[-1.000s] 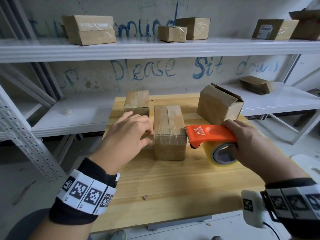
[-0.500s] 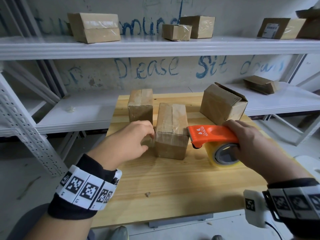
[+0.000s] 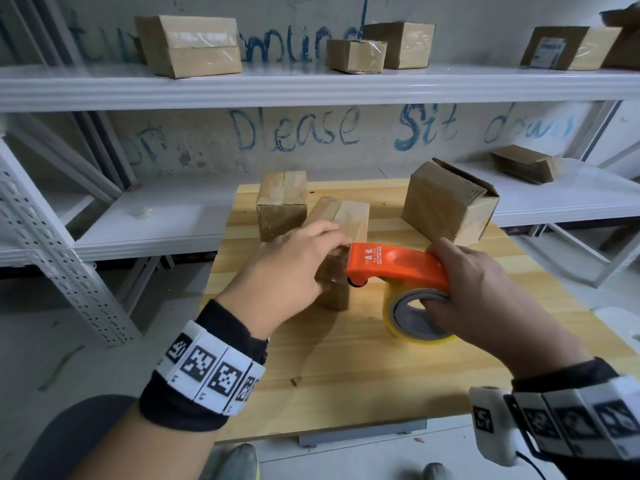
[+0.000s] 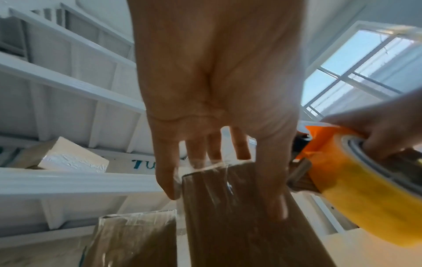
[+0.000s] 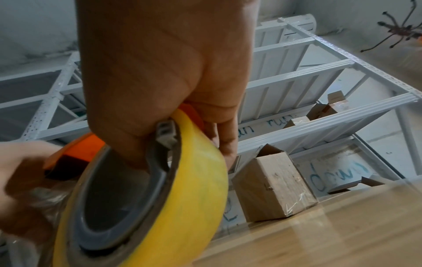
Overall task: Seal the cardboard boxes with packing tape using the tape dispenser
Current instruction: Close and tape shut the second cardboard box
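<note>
Box (image 3: 341,220) sits under left hand (image 3: 291,268), dispenser (image 3: 398,268) touching it.

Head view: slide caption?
Left hand grips a box while right hand holds the tape dispenser against it.

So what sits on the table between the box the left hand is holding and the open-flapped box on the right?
Only bare wooden table on the surface; the orange tape dispenser, held in the right hand, hangs above that gap. The head view shows it.
</note>
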Motion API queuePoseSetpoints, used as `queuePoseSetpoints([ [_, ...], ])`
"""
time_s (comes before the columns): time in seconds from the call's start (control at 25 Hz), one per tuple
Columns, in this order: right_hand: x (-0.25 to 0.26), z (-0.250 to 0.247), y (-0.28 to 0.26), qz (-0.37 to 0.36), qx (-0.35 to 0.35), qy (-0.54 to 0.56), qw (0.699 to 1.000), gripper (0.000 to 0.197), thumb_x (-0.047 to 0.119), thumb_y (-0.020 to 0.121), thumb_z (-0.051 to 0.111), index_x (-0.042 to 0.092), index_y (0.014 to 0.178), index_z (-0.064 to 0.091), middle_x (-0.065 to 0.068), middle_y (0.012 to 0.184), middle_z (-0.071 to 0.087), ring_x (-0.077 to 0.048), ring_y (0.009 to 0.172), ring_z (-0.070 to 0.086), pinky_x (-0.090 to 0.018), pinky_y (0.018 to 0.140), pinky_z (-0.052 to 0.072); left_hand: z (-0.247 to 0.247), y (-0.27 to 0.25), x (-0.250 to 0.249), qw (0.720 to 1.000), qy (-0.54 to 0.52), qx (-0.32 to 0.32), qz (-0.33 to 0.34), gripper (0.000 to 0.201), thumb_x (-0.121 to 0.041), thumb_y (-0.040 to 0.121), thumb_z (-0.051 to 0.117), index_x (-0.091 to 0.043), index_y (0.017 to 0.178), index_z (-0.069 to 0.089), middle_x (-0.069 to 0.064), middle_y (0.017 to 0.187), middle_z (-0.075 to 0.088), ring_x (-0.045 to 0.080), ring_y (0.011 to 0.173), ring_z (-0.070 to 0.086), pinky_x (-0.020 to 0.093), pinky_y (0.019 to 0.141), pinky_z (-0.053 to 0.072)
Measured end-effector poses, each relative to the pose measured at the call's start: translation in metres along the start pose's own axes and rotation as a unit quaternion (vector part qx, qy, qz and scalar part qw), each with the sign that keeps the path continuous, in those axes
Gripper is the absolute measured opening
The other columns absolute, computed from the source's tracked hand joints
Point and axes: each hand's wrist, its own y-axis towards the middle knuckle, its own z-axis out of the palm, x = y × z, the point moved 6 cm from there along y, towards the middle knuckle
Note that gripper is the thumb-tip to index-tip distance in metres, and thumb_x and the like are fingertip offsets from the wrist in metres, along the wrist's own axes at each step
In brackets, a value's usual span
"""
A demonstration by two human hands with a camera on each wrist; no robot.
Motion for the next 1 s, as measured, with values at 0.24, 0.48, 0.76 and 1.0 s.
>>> queuePoseSetpoints([
  [0.24, -0.004, 0.009, -0.007, 0.014, 0.058, 0.004, 0.998, 0.081, 0.021, 0.086, 0.061, 0.053, 0.147, 0.019, 0.006, 0.093, 0.048, -0.016, 0.079, 0.054, -0.025, 0.067, 0.041, 0.0, 0.006, -0.002, 0.999, 0.021, -0.05, 0.004, 0.062, 0.014, 0.084, 0.047, -0.029, 0.128, 0.056, -0.011, 0.14, 0.051, 0.025, 0.108, 0.063, 0.041, 0.075, 0.057],
  [0.48, -0.023, 0.004, -0.009, 0.039, 0.055, -0.003, 0.998, 0.086, 0.011, 0.084, 0.057, 0.055, 0.148, 0.018, 0.006, 0.09, 0.048, -0.014, 0.076, 0.052, -0.029, 0.065, 0.043, 0.003, 0.01, 0.007, 0.998, 0.008, -0.055, 0.007, 0.046, -0.001, 0.089, 0.067, -0.036, 0.117, 0.056, -0.019, 0.124, 0.061, 0.014, 0.089, 0.067, 0.038, 0.082, 0.053],
  [0.76, -0.052, -0.004, -0.016, 0.075, 0.069, 0.0, 0.995, 0.091, 0.004, 0.082, 0.058, 0.059, 0.146, 0.024, 0.008, 0.086, 0.047, -0.009, 0.072, 0.051, -0.02, 0.061, 0.037, 0.019, 0.013, 0.02, 0.996, -0.073, -0.042, 0.017, 0.051, 0.0, 0.091, 0.067, -0.036, 0.126, 0.054, -0.025, 0.133, 0.052, 0.002, 0.107, 0.062, 0.031, 0.091, 0.054],
  [1.0, -0.018, 0.014, 0.005, 0.063, 0.086, -0.124, 0.987, 0.087, 0.004, 0.086, 0.053, 0.058, 0.145, 0.018, 0.005, 0.093, 0.044, -0.017, 0.083, 0.047, -0.038, 0.078, 0.046, 0.02, 0.013, 0.017, 0.998, -0.063, 0.008, -0.006, 0.081, -0.007, 0.079, 0.081, -0.031, 0.147, 0.043, -0.024, 0.152, 0.034, 0.008, 0.13, 0.05, 0.028, 0.102, 0.046],
])
